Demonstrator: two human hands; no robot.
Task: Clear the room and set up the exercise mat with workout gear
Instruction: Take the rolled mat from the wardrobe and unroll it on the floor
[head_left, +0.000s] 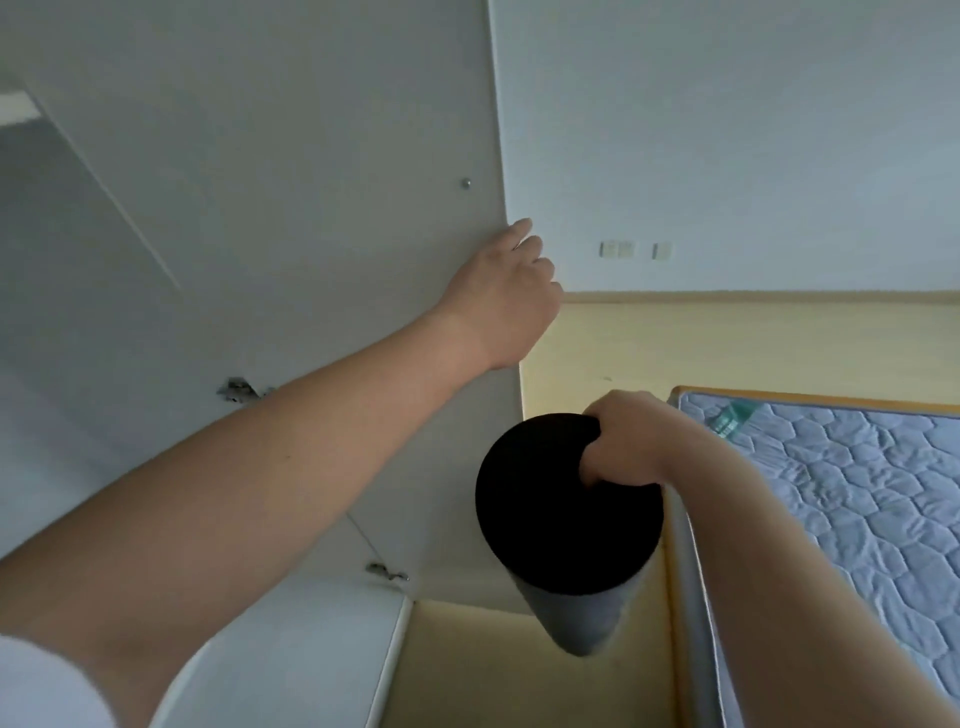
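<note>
A rolled black exercise mat (566, 530) stands upright between the wardrobe and the bed, its round top end facing me. My right hand (631, 447) grips the top rim of the roll, thumb tucked into its centre. My left hand (506, 296) reaches up to the free edge of the white wardrobe door (322, 208), with its fingers curled round that edge just below a small metal knob (466, 183).
A bed with a quilted blue-grey mattress (852, 499) and a light wooden frame (675, 582) fills the right side. A narrow strip of yellowish floor (467, 670) lies between bed and wardrobe. Door hinges (387, 571) show on the wardrobe. Wall switches (616, 249) sit on the white wall.
</note>
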